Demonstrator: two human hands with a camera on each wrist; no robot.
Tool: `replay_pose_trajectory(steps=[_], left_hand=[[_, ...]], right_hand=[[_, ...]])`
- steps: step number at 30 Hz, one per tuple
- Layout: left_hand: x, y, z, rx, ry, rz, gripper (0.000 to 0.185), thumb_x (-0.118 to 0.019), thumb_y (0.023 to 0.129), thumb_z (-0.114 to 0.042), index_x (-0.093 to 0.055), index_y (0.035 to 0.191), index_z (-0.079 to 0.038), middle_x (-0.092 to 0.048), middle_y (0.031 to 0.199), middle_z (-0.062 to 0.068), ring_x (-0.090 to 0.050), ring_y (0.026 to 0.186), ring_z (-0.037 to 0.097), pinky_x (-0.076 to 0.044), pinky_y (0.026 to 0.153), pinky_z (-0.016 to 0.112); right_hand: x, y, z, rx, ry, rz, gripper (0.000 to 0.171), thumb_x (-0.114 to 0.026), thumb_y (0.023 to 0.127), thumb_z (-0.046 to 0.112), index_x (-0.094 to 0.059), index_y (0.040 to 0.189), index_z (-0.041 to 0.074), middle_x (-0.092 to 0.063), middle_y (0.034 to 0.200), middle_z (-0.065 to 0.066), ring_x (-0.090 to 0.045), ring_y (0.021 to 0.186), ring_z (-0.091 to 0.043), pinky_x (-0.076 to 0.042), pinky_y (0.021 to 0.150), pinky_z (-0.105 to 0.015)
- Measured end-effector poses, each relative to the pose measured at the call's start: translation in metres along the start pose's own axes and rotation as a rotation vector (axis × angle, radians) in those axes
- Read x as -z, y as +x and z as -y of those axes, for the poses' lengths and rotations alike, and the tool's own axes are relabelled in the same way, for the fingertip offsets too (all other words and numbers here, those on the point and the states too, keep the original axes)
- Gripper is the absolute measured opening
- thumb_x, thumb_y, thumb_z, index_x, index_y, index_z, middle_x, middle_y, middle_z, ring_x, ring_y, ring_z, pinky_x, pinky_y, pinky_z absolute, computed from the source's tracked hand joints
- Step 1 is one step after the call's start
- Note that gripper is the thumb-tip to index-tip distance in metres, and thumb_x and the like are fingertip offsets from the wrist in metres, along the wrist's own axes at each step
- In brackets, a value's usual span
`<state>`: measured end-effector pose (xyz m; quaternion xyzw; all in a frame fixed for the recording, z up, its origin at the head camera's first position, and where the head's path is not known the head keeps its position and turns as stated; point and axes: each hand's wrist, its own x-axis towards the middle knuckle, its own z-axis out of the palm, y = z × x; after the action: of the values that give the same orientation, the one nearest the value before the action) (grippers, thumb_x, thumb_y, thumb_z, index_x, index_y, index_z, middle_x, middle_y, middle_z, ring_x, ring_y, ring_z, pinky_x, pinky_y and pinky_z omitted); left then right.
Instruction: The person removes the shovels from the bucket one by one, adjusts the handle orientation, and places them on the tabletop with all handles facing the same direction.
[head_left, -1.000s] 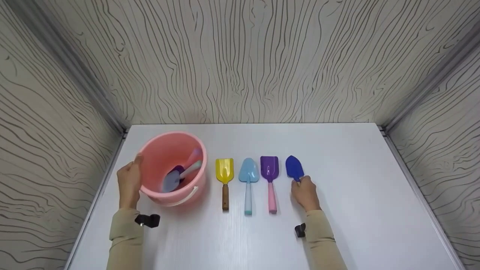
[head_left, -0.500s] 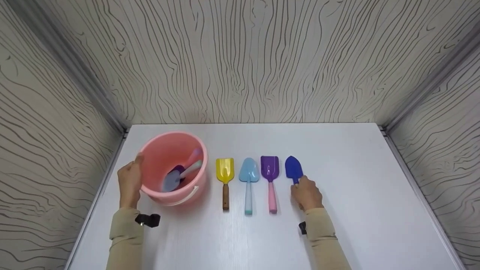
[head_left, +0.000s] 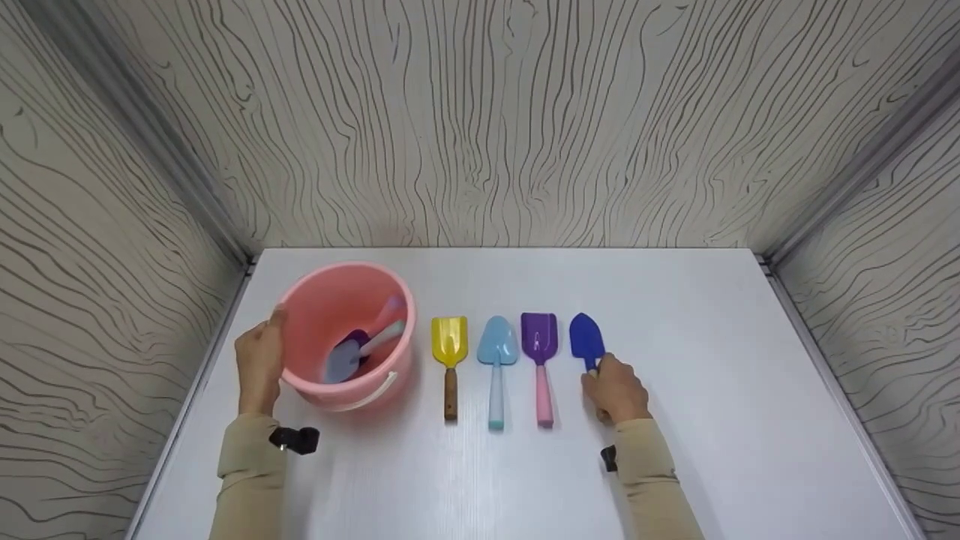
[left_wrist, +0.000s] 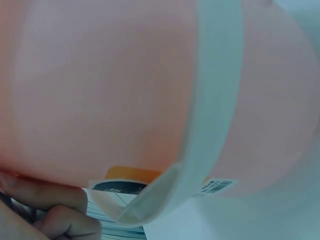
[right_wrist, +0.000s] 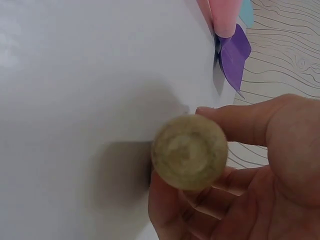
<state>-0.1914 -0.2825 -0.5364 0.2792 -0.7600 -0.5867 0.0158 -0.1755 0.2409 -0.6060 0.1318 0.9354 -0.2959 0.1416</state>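
At the left of the head view, my left hand (head_left: 259, 364) grips the rim of a pink bucket (head_left: 300, 300), thumb over the edge. The bucket tilts toward me. Inside it lie a grey-blue shovel (head_left: 343, 361) and a purple one (head_left: 364, 341), partly covered. My right hand (head_left: 616, 388) holds the handle of a blue trowel (head_left: 586, 337), whose blade points away from me. In the right wrist view the round wooden end of its handle (right_wrist: 190, 152) shows between thumb and fingers. The left wrist view shows the bucket's side and white handle (left_wrist: 215, 90).
Between the hands a yellow shovel (head_left: 450, 341) with a brown handle, a light blue trowel (head_left: 497, 341) and a purple shovel (head_left: 540, 337) with a pink handle lie in a row on the white table (head_left: 720, 360). Wood-patterned panels (head_left: 480, 120) enclose the table's back and sides.
My right hand has shifted slightly right and toward me, and the blue trowel has turned a little straighter with it. The left hand and bucket have stayed in place.
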Motion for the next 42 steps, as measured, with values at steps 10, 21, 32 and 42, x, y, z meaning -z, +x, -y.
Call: replay_pose_trajectory(steps=[10, 21, 32, 42], left_hand=[[0.001, 0.002, -0.001, -0.003, -0.011, -0.005, 0.055, -0.051, 0.108, -0.058, -0.055, 0.080, -0.011, -0.062, 0.085, 0.002, -0.060, 0.083, 0.017, -0.053, 0.072, 0.031], [-0.004, 0.001, -0.003, -0.009, -0.003, 0.018, 0.057, -0.050, 0.108, -0.060, -0.059, 0.086, -0.008, -0.065, 0.089, 0.004, -0.061, 0.085, 0.019, -0.054, 0.074, 0.031], [0.000, 0.000, 0.000, 0.005, 0.006, 0.002, 0.058, -0.050, 0.107, -0.062, -0.059, 0.081, -0.010, -0.064, 0.090, 0.005, -0.060, 0.090, 0.020, -0.051, 0.079, 0.033], [0.000, -0.002, -0.005, 0.035, 0.008, 0.015, 0.061, -0.049, 0.107, -0.063, -0.063, 0.096, -0.005, -0.065, 0.097, 0.006, -0.061, 0.093, 0.020, -0.052, 0.080, 0.032]], right_hand=[[0.001, 0.000, 0.003, -0.023, 0.008, 0.043, 0.035, -0.059, 0.105, 0.020, -0.055, 0.122, -0.010, -0.063, 0.088, -0.017, -0.061, 0.060, -0.022, -0.047, 0.051, -0.033], [0.008, -0.002, 0.007, -0.027, -0.064, 0.066, 0.053, -0.060, 0.106, 0.025, -0.049, 0.135, -0.017, -0.069, 0.102, -0.028, -0.068, 0.072, -0.028, -0.056, 0.063, -0.042], [0.038, 0.002, 0.091, 0.145, -0.262, -0.049, 0.066, -0.065, 0.106, 0.031, -0.044, 0.150, -0.014, -0.059, 0.134, -0.035, -0.063, 0.121, -0.051, -0.055, 0.097, -0.063], [0.050, -0.012, 0.177, 0.403, -0.260, -0.102, 0.047, -0.069, 0.105, 0.030, -0.062, 0.135, -0.007, -0.070, 0.121, -0.025, -0.072, 0.110, -0.041, -0.062, 0.088, -0.055]])
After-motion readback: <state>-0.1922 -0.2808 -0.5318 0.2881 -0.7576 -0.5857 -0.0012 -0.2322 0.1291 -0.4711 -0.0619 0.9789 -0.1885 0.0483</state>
